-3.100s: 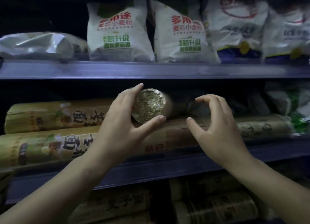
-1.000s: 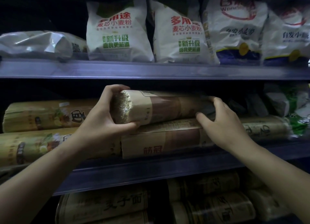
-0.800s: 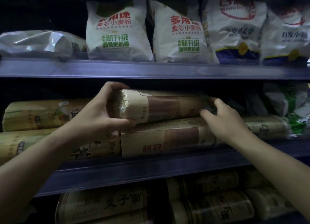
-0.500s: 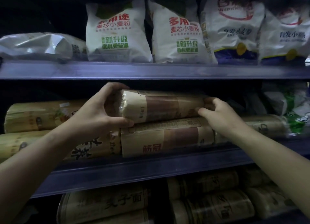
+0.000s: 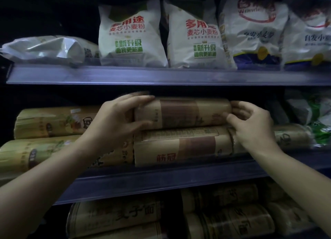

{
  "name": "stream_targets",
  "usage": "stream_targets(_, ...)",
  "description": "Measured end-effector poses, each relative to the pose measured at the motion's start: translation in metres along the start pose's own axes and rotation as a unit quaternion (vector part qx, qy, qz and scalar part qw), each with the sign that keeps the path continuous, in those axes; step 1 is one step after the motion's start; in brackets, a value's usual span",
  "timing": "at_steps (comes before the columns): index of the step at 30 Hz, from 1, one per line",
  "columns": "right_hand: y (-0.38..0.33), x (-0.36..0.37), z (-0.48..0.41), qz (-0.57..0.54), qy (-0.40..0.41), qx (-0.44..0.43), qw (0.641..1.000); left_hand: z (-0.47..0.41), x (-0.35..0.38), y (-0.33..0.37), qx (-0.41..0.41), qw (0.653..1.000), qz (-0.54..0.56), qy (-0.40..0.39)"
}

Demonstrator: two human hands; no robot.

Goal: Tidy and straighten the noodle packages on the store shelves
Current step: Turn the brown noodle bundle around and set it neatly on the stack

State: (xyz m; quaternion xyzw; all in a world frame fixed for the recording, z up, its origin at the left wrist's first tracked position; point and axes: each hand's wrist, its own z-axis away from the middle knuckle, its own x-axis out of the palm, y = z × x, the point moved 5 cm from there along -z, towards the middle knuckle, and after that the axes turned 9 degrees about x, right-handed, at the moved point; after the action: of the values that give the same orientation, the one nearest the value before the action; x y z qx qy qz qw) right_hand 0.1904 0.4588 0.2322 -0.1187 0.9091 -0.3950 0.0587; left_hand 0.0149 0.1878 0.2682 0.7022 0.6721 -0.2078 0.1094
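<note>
A tan noodle roll (image 5: pixel 180 112) with a brown band lies lengthwise on the middle shelf (image 5: pixel 161 178). It rests on a similar tan roll (image 5: pixel 179 145). My left hand (image 5: pixel 114 124) wraps its left end, fingers on top and thumb underneath. My right hand (image 5: pixel 250 126) cups its right end with curled fingers. Both roll ends are hidden by my hands. Two yellow-green noodle rolls (image 5: pixel 50 121) are stacked to the left, and another tan roll (image 5: pixel 290 135) lies to the right behind my right hand.
White flour bags (image 5: pixel 129 36) stand along the upper shelf, with a crumpled silver bag (image 5: pixel 46 49) lying at its left. Green-and-white packs (image 5: pixel 315 117) fill the right of the middle shelf. More tan noodle rolls (image 5: pixel 116 215) lie on the shelf below.
The top roll has turned from end-on to lying level and parallel to the shelf front, squared over the roll beneath. My left fingers have spread over its end and my right hand has slid to the right end.
</note>
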Motion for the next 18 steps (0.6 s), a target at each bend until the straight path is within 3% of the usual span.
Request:
stream_targets(3, -0.005, -0.002, 0.002, 0.015, 0.018, -0.018, 1.0, -0.015, -0.002, 0.007, 0.004, 0.999, 0.002, 0.047)
stream_targets(11, -0.001, 0.0, 0.008, 0.011, 0.013, -0.025, 1.0, -0.02, 0.019, 0.004, 0.005, 0.99, -0.113, -0.087)
stream_targets(18, 0.002, 0.006, 0.017, -0.026, 0.029, -0.021, 0.999, -0.048, 0.041, 0.022, 0.069, 0.953, -0.232, -0.18)
